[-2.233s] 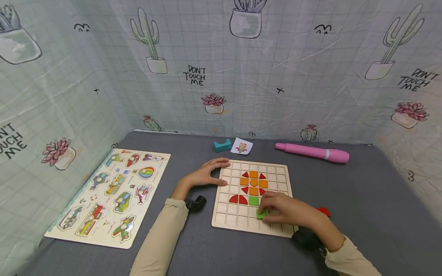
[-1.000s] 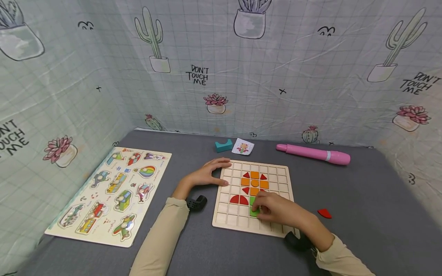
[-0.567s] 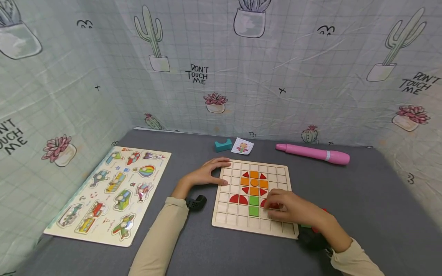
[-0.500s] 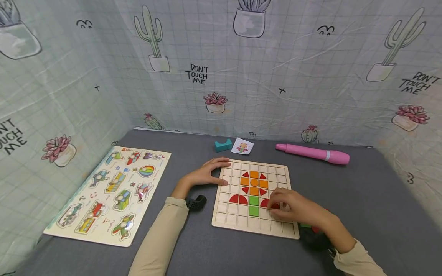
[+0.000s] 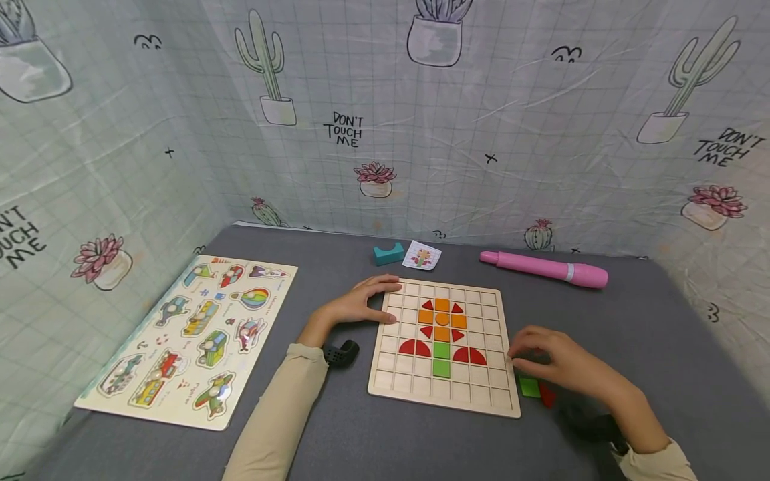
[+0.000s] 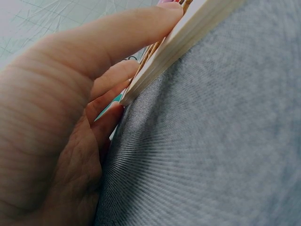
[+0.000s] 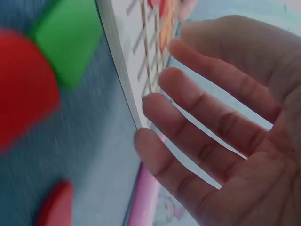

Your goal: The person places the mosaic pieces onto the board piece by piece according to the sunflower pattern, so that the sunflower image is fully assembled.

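Note:
A square wooden grid board (image 5: pixel 415 381) lies on the dark cloth. On it, orange squares surround an orange circle (image 5: pixel 442 319), with small red triangles at the corners. Below stand two green squares (image 5: pixel 442 368), flanked by red quarter-circles (image 5: pixel 415 347) on both sides. My left hand (image 5: pixel 355 304) rests at the board's left edge, its thumb (image 6: pixel 141 33) lying on the rim. Just off the right edge hovers my right hand (image 5: pixel 559 361), its fingers relaxed and nothing in them. Beside it on the cloth lie a green piece (image 5: pixel 529 387) and a red piece (image 5: pixel 547 395).
At the left lies a vehicle picture puzzle (image 5: pixel 180 347). Behind the board are a teal notched block (image 5: pixel 389 254) and a small pattern card (image 5: pixel 422 255). A pink marker-shaped stick (image 5: pixel 541 266) lies at the back right. Another red piece (image 7: pixel 56 207) shows in the right wrist view.
The right hand set the second green square below the first, passed over the red quarter-circles on the right and moved right, off the board. The left hand has stayed put.

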`<state>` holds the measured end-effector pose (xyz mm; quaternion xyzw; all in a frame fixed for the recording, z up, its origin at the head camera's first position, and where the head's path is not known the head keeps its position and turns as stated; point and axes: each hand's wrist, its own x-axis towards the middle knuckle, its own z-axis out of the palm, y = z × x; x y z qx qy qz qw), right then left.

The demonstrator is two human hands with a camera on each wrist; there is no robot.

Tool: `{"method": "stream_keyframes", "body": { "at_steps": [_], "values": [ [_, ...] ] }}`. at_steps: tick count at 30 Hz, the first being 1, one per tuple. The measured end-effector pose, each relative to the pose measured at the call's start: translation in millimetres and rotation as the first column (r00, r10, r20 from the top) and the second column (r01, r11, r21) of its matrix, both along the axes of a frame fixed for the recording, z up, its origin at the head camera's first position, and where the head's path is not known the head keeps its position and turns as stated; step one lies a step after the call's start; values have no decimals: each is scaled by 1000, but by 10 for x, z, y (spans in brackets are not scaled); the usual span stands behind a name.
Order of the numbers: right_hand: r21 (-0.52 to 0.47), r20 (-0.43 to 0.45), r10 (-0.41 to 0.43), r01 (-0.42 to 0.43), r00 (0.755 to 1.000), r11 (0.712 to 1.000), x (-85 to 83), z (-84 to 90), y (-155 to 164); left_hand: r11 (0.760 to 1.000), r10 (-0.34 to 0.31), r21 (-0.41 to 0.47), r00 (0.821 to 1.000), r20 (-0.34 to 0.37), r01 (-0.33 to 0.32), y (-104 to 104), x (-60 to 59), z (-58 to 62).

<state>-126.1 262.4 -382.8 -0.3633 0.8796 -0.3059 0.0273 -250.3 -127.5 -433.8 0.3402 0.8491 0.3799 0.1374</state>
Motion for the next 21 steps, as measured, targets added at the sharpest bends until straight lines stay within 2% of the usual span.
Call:
{"method": "stream_keyframes", "body": {
  "at_steps": [5,12,17,21],
  "values": [
    [18,-25,-8,8,1000,1000,-20,14,194,1000,10,-12,999,39,-10,2,-7,14],
    [55,-47,3,0,999,998,-59,-65,456,999,18,-30,999,38,-16,10,-4,29],
    [101,32,-49,45,998,994,-46,-69,572,1000,12,-23,999,33,-11,16,-3,32],
    [153,119,-107,88,987,984,-33,-40,609,1000,13,-25,999,29,-12,13,-9,24]
  ]
}}
